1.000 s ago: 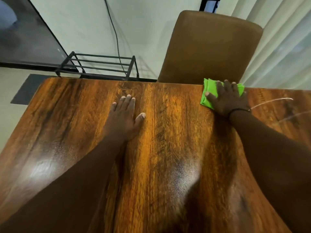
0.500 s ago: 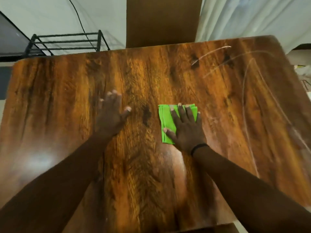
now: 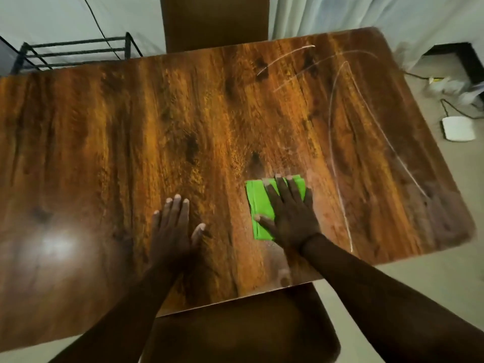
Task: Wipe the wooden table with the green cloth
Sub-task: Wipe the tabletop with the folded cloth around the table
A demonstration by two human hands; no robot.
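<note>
A folded green cloth (image 3: 258,205) lies flat on the wooden table (image 3: 157,132), near its front edge and right of centre. My right hand (image 3: 290,213) presses down on the cloth with the fingers spread, covering its right half. My left hand (image 3: 172,226) rests flat on the bare wood to the left of the cloth, fingers apart, holding nothing. Thin white curved streaks (image 3: 337,142) mark the table's right part.
A brown chair back (image 3: 214,19) stands beyond the far edge, and a brown chair seat (image 3: 243,334) sits below the near edge. A black metal rack (image 3: 76,52) is at the back left. A white box (image 3: 458,128) and cables lie on the floor at right.
My right hand has dragged the green cloth from the table's far edge toward the near edge. The view has tilted down, and my left hand stays flat on the wood.
</note>
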